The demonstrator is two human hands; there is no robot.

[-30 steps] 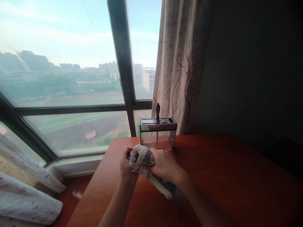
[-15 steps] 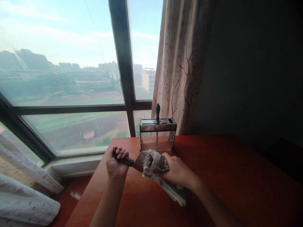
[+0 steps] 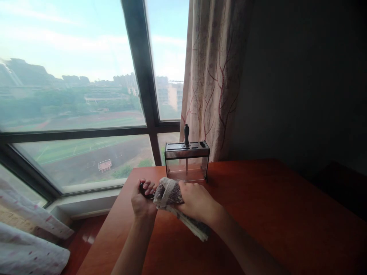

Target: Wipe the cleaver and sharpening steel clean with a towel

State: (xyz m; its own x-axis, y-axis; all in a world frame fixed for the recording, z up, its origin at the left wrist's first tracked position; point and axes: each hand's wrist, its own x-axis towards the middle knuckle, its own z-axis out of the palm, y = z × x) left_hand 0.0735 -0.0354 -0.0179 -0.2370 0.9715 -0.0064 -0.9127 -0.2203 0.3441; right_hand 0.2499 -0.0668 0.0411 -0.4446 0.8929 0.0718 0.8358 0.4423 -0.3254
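Observation:
My left hand is wrapped round the black handle of a knife, held above the table's near left part. A folded grey-and-white towel is gripped in my right hand and covers the blade, which is hidden now. The towel's end nearly meets my left fingers, and its loose part hangs down below my right hand. Just beyond both hands stands a clear-sided knife block with a dark top. One black-handled tool is upright in its slot, its thin shaft showing through the clear side.
The reddish-brown wooden table spreads under my arms and to the right. A window with dark frames lies ahead and left. A patterned curtain hangs behind the block, and a pale curtain is at lower left.
My right hand has slid the towel left along the blade up to the handle, covering the metal that showed before. The view has shifted slightly.

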